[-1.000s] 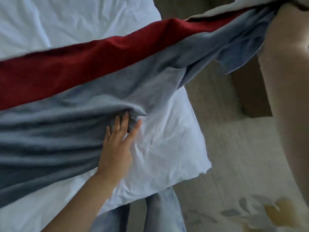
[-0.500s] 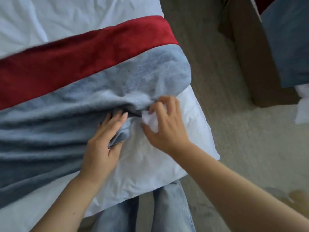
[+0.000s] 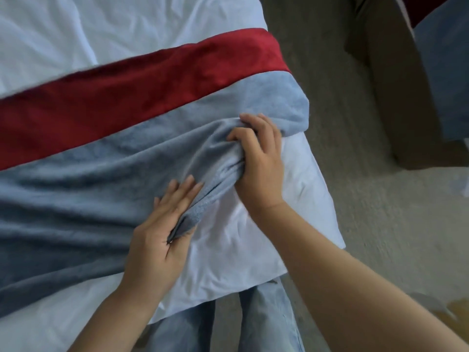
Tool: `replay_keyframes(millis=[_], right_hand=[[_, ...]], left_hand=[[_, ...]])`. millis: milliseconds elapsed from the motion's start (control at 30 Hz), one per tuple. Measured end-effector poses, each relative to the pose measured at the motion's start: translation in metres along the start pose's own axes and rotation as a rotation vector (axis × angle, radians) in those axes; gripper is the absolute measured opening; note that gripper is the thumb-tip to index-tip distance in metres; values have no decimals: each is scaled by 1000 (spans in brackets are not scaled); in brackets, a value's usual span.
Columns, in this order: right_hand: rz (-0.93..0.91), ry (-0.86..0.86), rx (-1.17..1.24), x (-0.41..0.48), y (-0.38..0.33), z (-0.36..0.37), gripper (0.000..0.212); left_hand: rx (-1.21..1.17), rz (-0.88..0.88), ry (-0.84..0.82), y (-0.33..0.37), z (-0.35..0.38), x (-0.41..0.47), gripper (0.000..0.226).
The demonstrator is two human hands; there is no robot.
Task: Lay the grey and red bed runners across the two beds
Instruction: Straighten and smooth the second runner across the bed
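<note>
2 hands on the bed runner (image 3: 127, 174), which lies across the bed (image 3: 299, 219), its grey band nearest the bed's corner. The right hand (image 3: 261, 163), on the bed's sheet 0.5 s ago, now clenches a bunched grey fold. The left hand (image 3: 157, 240) still pinches the hem, fingers straight.

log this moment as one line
left hand: pinches bed runner edge | right hand: grips bunched grey fold | bed: runner across it, rumpled

A bedroom, shown by a white-sheeted bed (image 3: 132, 31), a second bed (image 3: 396, 102) and carpet (image 3: 337, 138).
</note>
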State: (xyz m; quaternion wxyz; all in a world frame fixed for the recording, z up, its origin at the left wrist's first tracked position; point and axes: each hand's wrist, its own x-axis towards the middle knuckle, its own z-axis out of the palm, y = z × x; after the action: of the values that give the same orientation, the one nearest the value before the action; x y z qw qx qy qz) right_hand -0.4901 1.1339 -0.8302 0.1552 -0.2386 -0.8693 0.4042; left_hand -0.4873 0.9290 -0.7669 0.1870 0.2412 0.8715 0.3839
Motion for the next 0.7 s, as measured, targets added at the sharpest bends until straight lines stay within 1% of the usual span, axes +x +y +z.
replay_keyframes(millis=[33,100,167,233,300,367,433,467,533,567,633,700], right_hand=[[-58,78,-35,6,12,-13,15],[-192,247,-153,17,33,-40,20],[-316,308,-263,20,48,-59,26],[-343,354,-301,20,55,-72,27],[-258,433,-299,23,60,-87,27],[-84,526,-289,33,73,-109,25],[128,578,-280,39,98,-131,21],[222,574,-285,38,110,-138,21],[326,504,-307,25,134,-150,24],[322,419,-341,17,144,-153,27],[231,146,-402,-4,159,-153,38],[166,-187,-390,-22,167,-147,49]], left_hand=[[6,4,-19,-1,-1,0,60],[23,17,-59,-1,1,3,67],[19,28,-82,1,7,5,70],[13,62,-71,4,16,6,78],[18,106,-57,6,24,6,76],[-4,108,-60,6,32,2,63],[-24,65,-93,1,38,-7,59],[-26,34,-118,-4,40,-13,58],[34,-20,-208,-16,47,-24,58],[104,-36,-265,-22,51,-28,60],[345,3,-380,-30,61,-31,70],[560,65,-465,-29,75,-31,79]])
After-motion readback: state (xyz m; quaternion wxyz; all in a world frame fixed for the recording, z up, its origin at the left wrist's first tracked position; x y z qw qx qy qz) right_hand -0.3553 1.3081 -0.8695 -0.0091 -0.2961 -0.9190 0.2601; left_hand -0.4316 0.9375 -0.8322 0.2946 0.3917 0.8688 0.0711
